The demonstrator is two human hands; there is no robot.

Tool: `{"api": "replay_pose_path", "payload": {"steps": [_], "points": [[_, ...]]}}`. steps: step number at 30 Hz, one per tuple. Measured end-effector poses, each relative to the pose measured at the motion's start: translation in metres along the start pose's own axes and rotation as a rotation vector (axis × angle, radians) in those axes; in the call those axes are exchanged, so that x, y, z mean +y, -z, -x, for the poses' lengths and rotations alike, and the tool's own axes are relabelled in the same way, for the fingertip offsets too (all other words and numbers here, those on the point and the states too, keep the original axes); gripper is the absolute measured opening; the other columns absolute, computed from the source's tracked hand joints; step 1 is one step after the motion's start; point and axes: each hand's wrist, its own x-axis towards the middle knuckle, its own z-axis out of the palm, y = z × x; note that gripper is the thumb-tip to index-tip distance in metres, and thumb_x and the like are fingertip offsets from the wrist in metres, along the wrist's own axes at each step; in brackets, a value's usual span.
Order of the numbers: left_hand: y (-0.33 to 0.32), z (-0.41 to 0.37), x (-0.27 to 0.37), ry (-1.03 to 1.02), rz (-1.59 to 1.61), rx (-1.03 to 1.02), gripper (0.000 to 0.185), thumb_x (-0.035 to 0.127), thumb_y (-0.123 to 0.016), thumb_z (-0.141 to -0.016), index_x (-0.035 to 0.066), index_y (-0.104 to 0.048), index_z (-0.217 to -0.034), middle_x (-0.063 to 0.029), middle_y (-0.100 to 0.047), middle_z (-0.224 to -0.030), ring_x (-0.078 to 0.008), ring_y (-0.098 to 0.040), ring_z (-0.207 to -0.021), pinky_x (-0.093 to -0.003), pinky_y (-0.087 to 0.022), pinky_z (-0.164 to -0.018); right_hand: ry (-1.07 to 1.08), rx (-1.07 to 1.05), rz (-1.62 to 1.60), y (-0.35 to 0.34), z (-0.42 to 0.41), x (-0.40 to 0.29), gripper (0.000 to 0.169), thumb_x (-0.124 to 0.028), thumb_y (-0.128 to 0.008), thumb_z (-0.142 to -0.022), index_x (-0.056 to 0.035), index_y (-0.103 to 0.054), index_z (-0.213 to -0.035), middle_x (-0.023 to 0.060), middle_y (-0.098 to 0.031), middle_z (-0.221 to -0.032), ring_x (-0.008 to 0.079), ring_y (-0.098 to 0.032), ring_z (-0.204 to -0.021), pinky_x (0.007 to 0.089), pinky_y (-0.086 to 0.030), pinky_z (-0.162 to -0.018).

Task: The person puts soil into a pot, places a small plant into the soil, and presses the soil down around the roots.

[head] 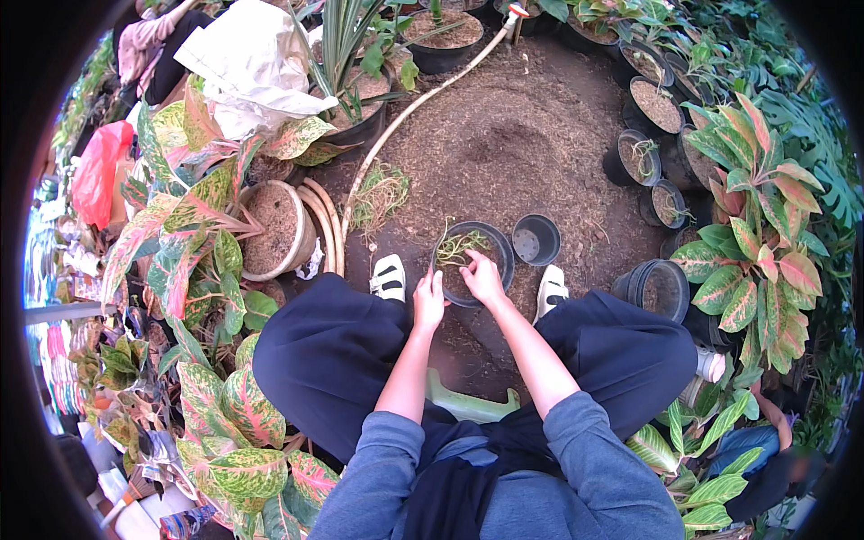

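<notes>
In front of me on the ground stands a black plastic pot point(501, 244) with a tangle of thin green plant stems point(462, 247) in its left part. My left hand point(429, 297) is closed at the pot's near left rim, the thumb along the edge. Over the pot's inside, my right hand point(482, 275) reaches in with bent fingers, the index finger touching the stems. Whether a stem is pinched between its fingers cannot be made out. Just right of this pot is a smaller black pot point(536, 239) with drainage holes in its base.
A pale hose point(412, 111) curves along the left. Loose cut stems point(380, 197) lie beside it. Nested black pots point(651, 290) lie to the right, below a row of soil-filled pots point(633, 157). Leafy potted plants crowd both sides. Other people are partly visible at upper left and lower right.
</notes>
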Motion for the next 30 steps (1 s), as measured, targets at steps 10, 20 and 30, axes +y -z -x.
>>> {"api": "replay_pose_path", "payload": {"steps": [10, 20, 30], "points": [[0.000, -0.001, -0.001, -0.067, -0.047, 0.028, 0.040, 0.025, -0.042, -0.091, 0.001, -0.042, -0.123, -0.0158, -0.051, -0.095, -0.0217, -0.060, -0.073, -0.0292, -0.055, -0.049, -0.350, 0.077, -0.564, -0.017, -0.024, 0.025, 0.009, -0.007, -0.055, -0.081, -0.0016, -0.062, -0.077, 0.0060, -0.061, -0.068, 0.0103, -0.058, -0.057, 0.0236, -0.049, -0.047], [-0.005, 0.004, 0.035, -0.498, -0.483, 0.535, 0.036, 0.015, -0.060, -0.078, 0.000, -0.053, -0.110, -0.0169, -0.053, -0.089, -0.0211, -0.056, -0.061, -0.0316, -0.046, -0.061, -0.212, 0.084, -0.652, -0.008, -0.018, 0.037, 0.008, -0.001, -0.056, -0.078, 0.0002, -0.063, -0.082, 0.0069, -0.062, -0.070, 0.0107, -0.060, -0.061, 0.0238, -0.051, -0.053], [-0.044, -0.030, 0.009, -0.063, -0.409, -0.018, 0.040, 0.013, -0.064, -0.072, -0.009, -0.053, -0.103, -0.0238, -0.061, -0.085, -0.0298, -0.063, -0.077, -0.0336, -0.050, -0.070, -0.133, 0.046, -0.533, -0.002, -0.011, 0.051, 0.016, 0.008, -0.051, -0.072, 0.0014, -0.059, -0.084, 0.0088, -0.061, -0.076, 0.0149, -0.061, -0.067, 0.0257, -0.051, -0.059]]}}
